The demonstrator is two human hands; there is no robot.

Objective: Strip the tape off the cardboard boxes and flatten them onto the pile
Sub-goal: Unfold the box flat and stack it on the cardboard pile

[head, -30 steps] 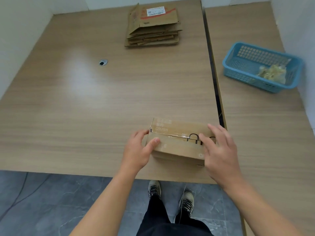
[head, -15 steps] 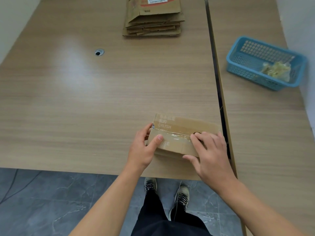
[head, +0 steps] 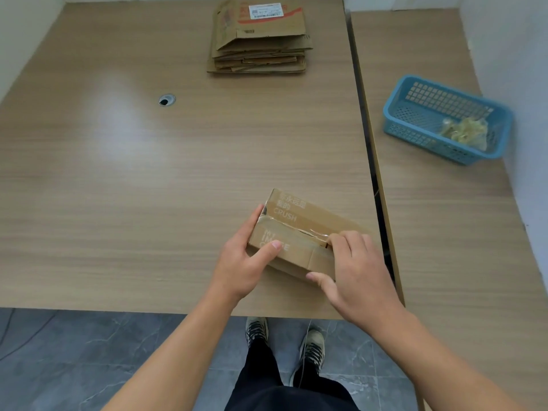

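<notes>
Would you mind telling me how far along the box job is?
Done: a pile of flattened boxes lies on the table, and what looks like crumpled tape sits in the blue basket. In hand: the left hand and right hand grip one box, right fingertips at its still-sealed tape seam. Left: peeling, flattening, stacking it.

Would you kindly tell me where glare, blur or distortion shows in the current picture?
Head view: a broad pale glare patch washes out the table left of centre; the tape on the cardboard box glints; the blue basket near the right edge looks slightly soft; the wide lens splays the table's edges.
</notes>
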